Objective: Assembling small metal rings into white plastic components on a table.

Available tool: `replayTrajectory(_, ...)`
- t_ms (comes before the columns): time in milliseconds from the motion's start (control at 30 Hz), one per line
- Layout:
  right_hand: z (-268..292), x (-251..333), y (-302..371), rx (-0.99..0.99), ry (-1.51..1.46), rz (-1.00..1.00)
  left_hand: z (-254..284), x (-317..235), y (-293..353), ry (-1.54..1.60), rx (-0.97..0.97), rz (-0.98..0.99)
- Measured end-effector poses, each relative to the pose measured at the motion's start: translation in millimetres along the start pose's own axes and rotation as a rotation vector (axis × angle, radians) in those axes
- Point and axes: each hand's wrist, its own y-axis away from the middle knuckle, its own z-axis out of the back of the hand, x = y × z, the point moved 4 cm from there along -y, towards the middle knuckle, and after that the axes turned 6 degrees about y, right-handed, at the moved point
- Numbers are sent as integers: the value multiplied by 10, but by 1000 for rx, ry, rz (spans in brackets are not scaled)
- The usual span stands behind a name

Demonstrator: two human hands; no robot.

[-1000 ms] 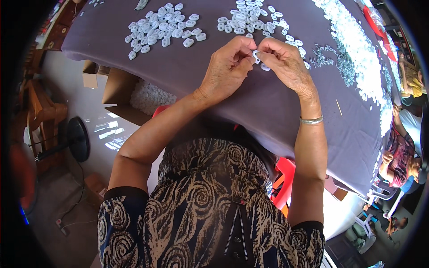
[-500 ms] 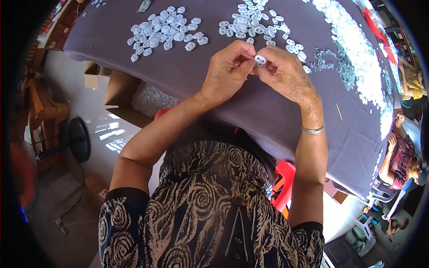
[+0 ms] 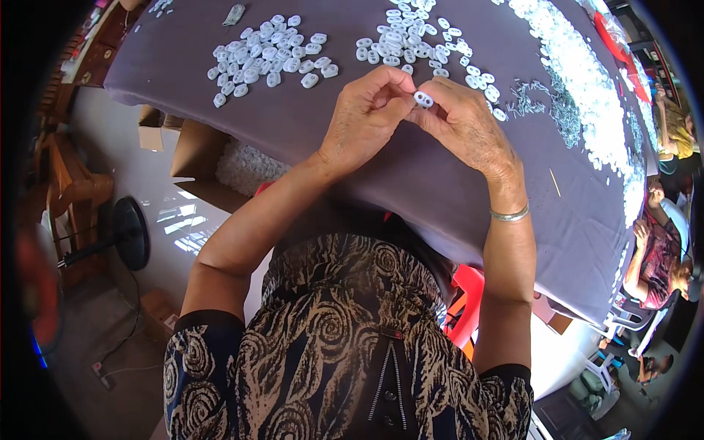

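Both my hands meet above the near part of the cloth-covered table, with a small white oval two-hole cord lock (image 3: 423, 99) between the fingertips. My left hand (image 3: 364, 119) is closed, its thumb and forefinger pinching at the left side of the piece. From the other side my right hand (image 3: 471, 123) grips it, fingers curled and thumb beneath. The two holes face up toward me. Anything else inside the fingers is hidden. Beyond the hands lie a pile of similar white cord locks (image 3: 265, 53) on the left and another group (image 3: 402, 35) straight ahead.
Small metal springs (image 3: 563, 117) lie right of my hands, beside a long heap of white plastic parts (image 3: 587, 92). A thin stick (image 3: 555, 183) rests on the dark tablecloth (image 3: 469, 213). Below the left edge stands a cardboard box (image 3: 198, 158) of white parts. Other people sit at the right.
My hands have shifted very slightly left with the cord lock still between them, and the left fingers are a little straighter. The piles look the same.
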Motion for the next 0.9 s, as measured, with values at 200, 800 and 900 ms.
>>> replayTrajectory(200,-30,21,-14,-45,-54,33,20,-61,-28,119,3,60)
replayTrajectory(800,-66,100,-14,-129,168,41,53,13,-28,259,-44,33)
replayTrajectory(900,-84,109,-17,-79,273,82,41,-4,-23,176,-19,44)
